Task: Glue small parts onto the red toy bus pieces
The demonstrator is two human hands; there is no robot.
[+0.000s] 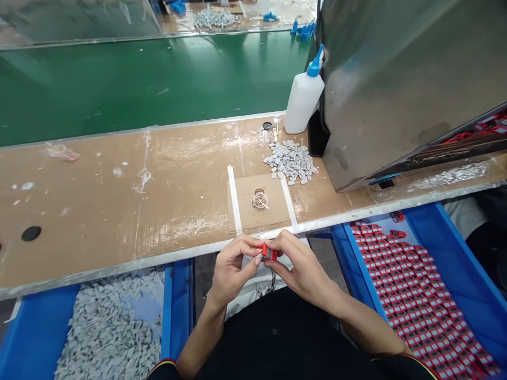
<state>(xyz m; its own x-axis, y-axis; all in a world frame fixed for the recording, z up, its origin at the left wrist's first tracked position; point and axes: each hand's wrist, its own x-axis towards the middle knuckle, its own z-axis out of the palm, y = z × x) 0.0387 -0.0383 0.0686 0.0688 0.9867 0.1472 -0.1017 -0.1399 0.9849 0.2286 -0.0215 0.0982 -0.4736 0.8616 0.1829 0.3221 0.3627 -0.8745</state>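
Observation:
A small red plastic part with a grey piece in it [269, 253] is pinched between both my hands, just in front of the bench edge. My left hand [234, 268] grips its left side with thumb and fingers. On the other side, my right hand [299, 264] holds it the same way. Beyond the hands, a small clear dish [260, 200] stands on a taped cardboard square [273, 214]. A loose pile of small grey pieces [292, 161] lies behind that square to the right.
A white bottle with a blue nozzle [304, 100] stands beside a large metal housing [396, 79]. Blue bins flank me: the left holds grey pieces [114, 327], the right rows of red parts [420, 295]. A green belt [138, 84] runs behind the bench [91, 195].

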